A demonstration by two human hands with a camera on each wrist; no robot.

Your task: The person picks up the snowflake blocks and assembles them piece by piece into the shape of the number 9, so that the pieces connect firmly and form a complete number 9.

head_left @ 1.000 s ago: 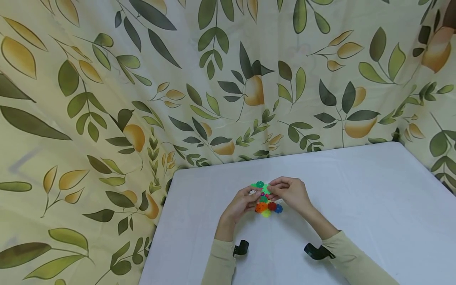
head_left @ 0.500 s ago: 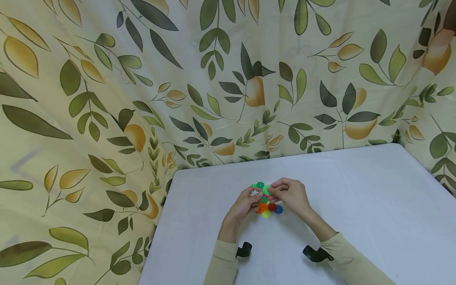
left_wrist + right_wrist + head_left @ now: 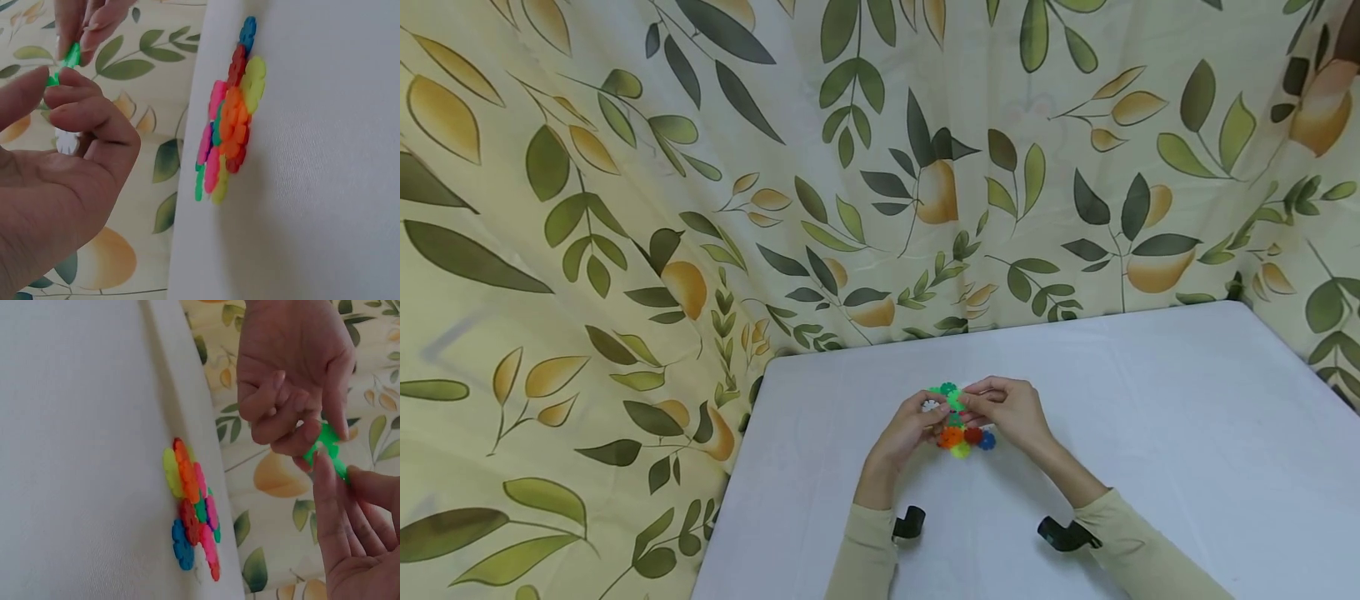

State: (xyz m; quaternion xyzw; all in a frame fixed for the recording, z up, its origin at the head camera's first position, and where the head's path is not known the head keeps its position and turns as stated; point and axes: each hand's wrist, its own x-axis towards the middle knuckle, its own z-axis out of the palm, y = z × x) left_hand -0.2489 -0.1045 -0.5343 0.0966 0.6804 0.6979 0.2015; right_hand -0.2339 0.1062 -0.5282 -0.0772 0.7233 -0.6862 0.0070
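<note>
My left hand (image 3: 906, 429) and right hand (image 3: 1011, 410) meet above the far middle of the table. Between their fingertips is a bright green flower-shaped plastic disc (image 3: 325, 442), pinched from both sides. A second green disc (image 3: 52, 80) seems joined to it at an angle, partly hidden by the left thumb and fingers. Tucked behind the left hand's curled fingers is a white disc (image 3: 67, 142). Below the hands, a flat cluster of similar discs lies on the table, with an orange disc (image 3: 234, 125), a red disc (image 3: 973, 436), a blue disc (image 3: 988, 440) and a yellow disc (image 3: 961, 451).
The table (image 3: 1150, 417) has a white cover. A leaf-patterned curtain (image 3: 880, 167) hangs behind it and along the left. Black devices sit at both wrists, one by the left sleeve (image 3: 861, 554) and one by the right sleeve (image 3: 1150, 542).
Both hands stay nearly in place, still holding the green discs. The held bright green disc has turned and shifted slightly left. The cluster on the table looks unchanged.
</note>
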